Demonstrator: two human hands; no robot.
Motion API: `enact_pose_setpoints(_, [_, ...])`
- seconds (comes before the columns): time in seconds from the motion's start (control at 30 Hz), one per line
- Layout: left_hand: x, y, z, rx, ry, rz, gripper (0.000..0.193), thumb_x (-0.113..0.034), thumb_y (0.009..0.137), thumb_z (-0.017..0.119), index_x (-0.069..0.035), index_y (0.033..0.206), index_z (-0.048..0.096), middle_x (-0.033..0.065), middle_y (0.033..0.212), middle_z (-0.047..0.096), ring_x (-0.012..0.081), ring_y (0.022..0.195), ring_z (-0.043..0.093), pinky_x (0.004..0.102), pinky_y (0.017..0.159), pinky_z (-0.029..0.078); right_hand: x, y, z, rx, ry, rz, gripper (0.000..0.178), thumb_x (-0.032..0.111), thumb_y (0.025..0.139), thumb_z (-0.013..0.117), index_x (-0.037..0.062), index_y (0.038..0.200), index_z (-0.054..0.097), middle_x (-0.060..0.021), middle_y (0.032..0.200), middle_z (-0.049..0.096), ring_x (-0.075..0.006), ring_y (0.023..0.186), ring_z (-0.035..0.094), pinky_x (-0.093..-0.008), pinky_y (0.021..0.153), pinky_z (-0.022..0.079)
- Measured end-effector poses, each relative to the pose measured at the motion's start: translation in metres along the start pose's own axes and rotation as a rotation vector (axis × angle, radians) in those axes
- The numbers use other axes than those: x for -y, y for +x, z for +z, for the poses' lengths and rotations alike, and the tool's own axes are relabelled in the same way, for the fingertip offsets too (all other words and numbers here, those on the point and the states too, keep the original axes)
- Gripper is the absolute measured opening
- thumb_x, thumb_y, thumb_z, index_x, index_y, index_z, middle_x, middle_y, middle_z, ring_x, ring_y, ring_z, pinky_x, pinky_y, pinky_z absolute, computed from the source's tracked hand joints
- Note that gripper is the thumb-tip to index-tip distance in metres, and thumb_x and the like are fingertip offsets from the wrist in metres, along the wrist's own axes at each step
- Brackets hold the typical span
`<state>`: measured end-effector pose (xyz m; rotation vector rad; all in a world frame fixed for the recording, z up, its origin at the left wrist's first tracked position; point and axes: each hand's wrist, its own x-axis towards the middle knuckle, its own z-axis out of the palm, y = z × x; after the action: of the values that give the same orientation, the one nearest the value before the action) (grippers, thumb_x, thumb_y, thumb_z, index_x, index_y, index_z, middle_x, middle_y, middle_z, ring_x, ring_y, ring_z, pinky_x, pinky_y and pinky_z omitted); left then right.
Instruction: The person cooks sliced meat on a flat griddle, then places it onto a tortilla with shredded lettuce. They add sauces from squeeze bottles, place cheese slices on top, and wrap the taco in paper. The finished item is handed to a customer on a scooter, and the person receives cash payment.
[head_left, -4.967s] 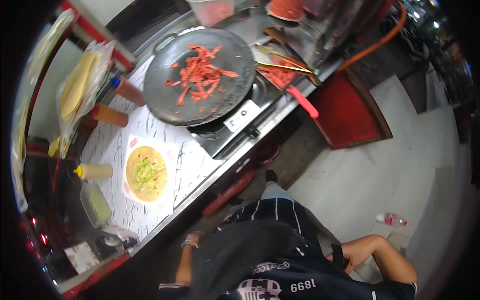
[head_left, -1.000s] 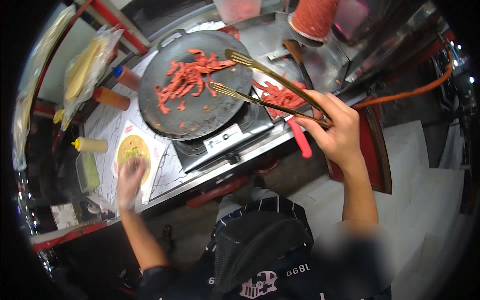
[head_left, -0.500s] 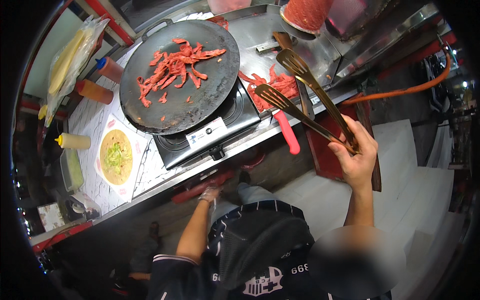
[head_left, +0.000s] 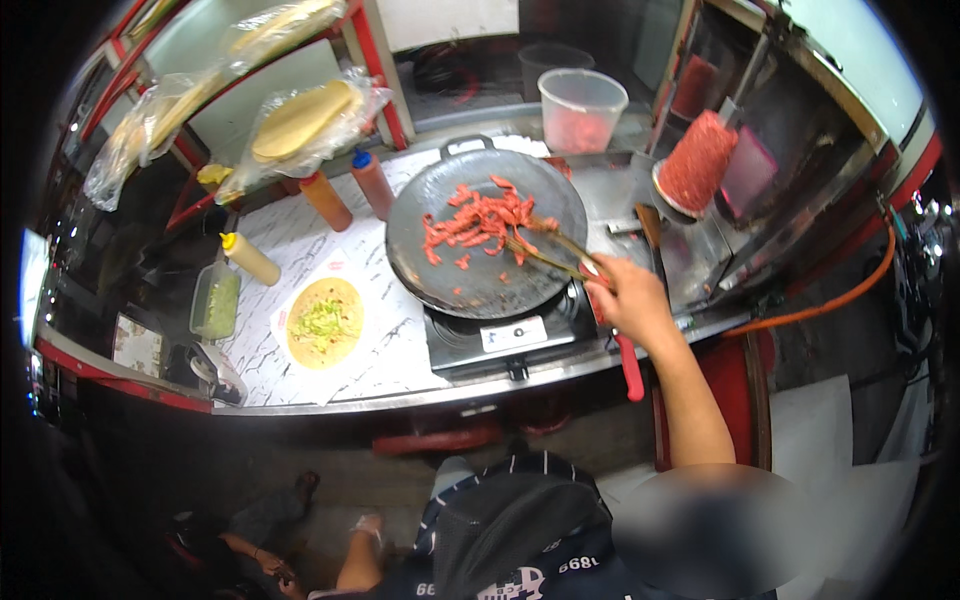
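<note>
My right hand (head_left: 632, 302) is closed around the handles of long slotted metal tongs (head_left: 568, 262). The far ends of the tongs are among strips of red meat (head_left: 475, 222) in a round black pan (head_left: 425, 278). Under the pan is a tabletop gas stove (head_left: 470, 347). My left hand (head_left: 368, 526), in a clear plastic glove, hangs low by my side, away from the counter; its fingers are too unclear to read. Left of the stove, a flatbread (head_left: 299, 346) topped with shredded lettuce (head_left: 327, 318) lies on paper. A red-handled knife (head_left: 630, 368) sticks out over the counter's front edge.
Sauce bottles (head_left: 326, 205) and a tub of chopped greens (head_left: 215, 302) stand to the left. Bagged flatbreads (head_left: 305, 122) sit behind. A meat cone (head_left: 695, 165) and a plastic bucket (head_left: 582, 112) are at the back. An orange hose (head_left: 830, 305) curves right. Another person's hands (head_left: 275, 568) show at lower left.
My right hand has brought the tongs forward and left, from above the counter's right side into the meat in the pan. The view has shifted, showing more of the back. My left hand stays low.
</note>
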<state>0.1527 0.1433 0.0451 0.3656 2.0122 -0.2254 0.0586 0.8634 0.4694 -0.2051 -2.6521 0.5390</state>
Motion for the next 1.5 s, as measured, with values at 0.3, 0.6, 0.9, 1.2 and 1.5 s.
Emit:
enact_pose_setpoints(0.3, [-0.026, 0.019, 0.029, -0.150, -0.179, 0.149, 0.044, -0.034, 0.098, 0.055, -0.009, 0.132, 0.068, 0.0177, 0.139, 0.065, 0.0349, 0.131, 0.060, 0.0507, 0.104, 0.052, 0.031, 0.072, 0.019, 0.019, -0.121, -0.047, 0.029, 0.023, 0.090, 0.074, 0.0076, 0.115, 0.075, -0.0164, 0.099, 0.075, -0.0387, 0.093, 0.071, -0.0474, 0.082, 0.056])
enact_pose_setpoints(0.6, [0.088, 0.039, 0.007, -0.397, 0.283, 0.668, 0.046, -0.037, 0.097, 0.058, -0.013, 0.136, 0.067, 0.0145, 0.144, 0.062, 0.0300, 0.133, 0.060, 0.0470, 0.105, 0.052, 0.048, 0.087, 0.014, 0.068, -0.191, 0.081, 0.035, 0.025, 0.089, 0.075, 0.0083, 0.120, 0.072, -0.0186, 0.103, 0.074, -0.0403, 0.096, 0.071, -0.0490, 0.083, 0.055])
enact_pose_setpoints(0.9, [0.133, 0.087, -0.085, -0.159, 0.101, 0.336, 0.040, -0.033, 0.103, 0.045, -0.012, 0.121, 0.073, 0.0171, 0.126, 0.071, 0.0366, 0.116, 0.070, 0.0537, 0.094, 0.057, 0.153, 0.075, 0.045, -0.006, -0.047, 0.061, 0.035, 0.019, 0.090, 0.076, 0.0035, 0.121, 0.072, -0.0221, 0.104, 0.074, -0.0400, 0.095, 0.072, -0.0438, 0.084, 0.056])
enact_pose_setpoints(1.2, [0.185, 0.121, -0.130, -0.078, 0.024, 0.231, 0.045, -0.038, 0.105, 0.042, -0.011, 0.128, 0.068, 0.0180, 0.126, 0.072, 0.0381, 0.111, 0.071, 0.0539, 0.090, 0.057, 0.141, -0.007, -0.005, -0.098, 0.026, 0.374, 0.032, 0.012, 0.088, 0.076, -0.0029, 0.116, 0.072, -0.0188, 0.096, 0.077, -0.0261, 0.090, 0.077, -0.0364, 0.082, 0.057])
enact_pose_setpoints(1.5, [0.216, 0.119, -0.122, -0.095, 0.172, 0.422, 0.043, -0.035, 0.103, 0.045, -0.008, 0.124, 0.071, 0.0197, 0.130, 0.069, 0.0364, 0.116, 0.069, 0.0526, 0.092, 0.057, 0.118, 0.051, 0.044, -0.119, -0.103, 0.255, 0.033, 0.017, 0.088, 0.075, 0.0035, 0.118, 0.073, -0.0199, 0.101, 0.075, -0.0370, 0.094, 0.073, -0.0423, 0.083, 0.056])
